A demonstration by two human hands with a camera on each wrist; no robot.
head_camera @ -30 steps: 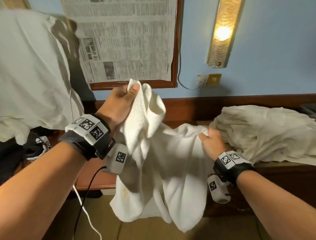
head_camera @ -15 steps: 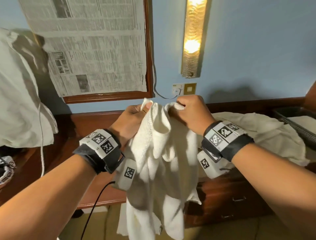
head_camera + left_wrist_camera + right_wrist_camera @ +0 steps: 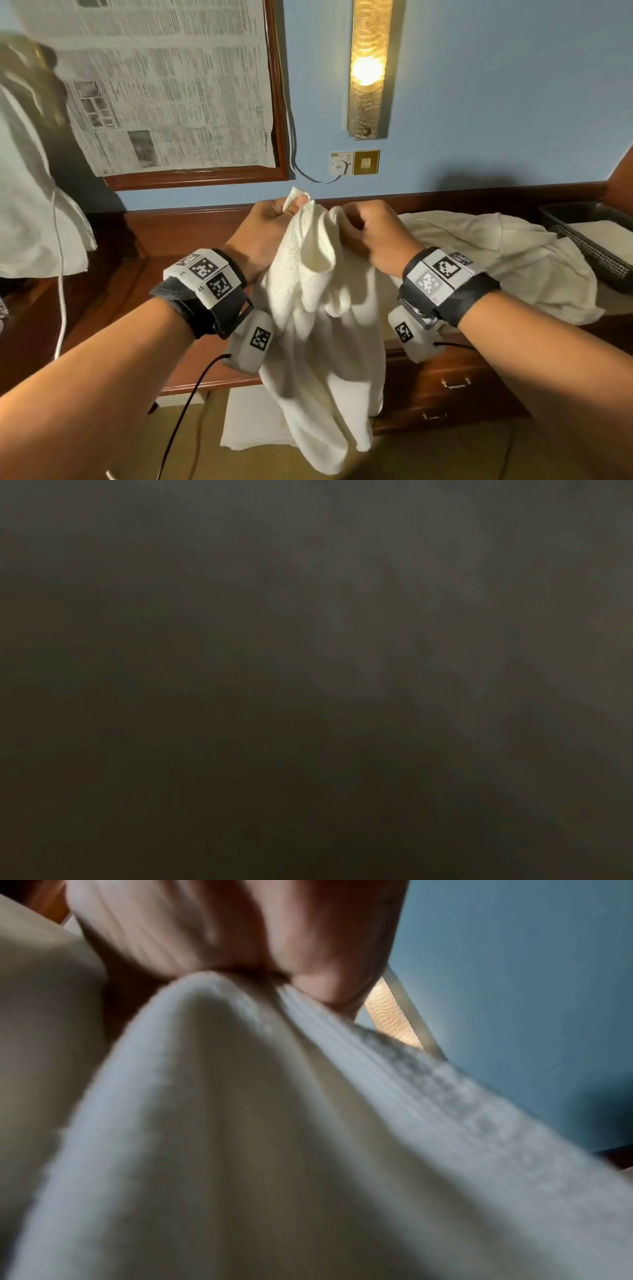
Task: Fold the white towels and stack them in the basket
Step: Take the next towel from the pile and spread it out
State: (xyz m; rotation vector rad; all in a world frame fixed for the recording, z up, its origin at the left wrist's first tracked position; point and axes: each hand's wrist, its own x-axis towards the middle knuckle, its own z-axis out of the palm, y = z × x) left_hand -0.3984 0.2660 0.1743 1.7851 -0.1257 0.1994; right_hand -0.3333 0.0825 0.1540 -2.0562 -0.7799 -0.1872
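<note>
towel [image 3: 318,308]: hangs between hands | left hand [image 3: 263,233]: pinches corner | right hand [image 3: 373,236]: grips edge

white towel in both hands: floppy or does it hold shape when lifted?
Likely floppy: the towel hangs in loose folds below the left hand and right hand. Its ribbed weave probably grips well. It looks light, since pinched corners carry it.

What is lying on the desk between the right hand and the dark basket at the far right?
In the head view, a crumpled cream cloth covers the desk from the right hand almost to the basket.
</note>
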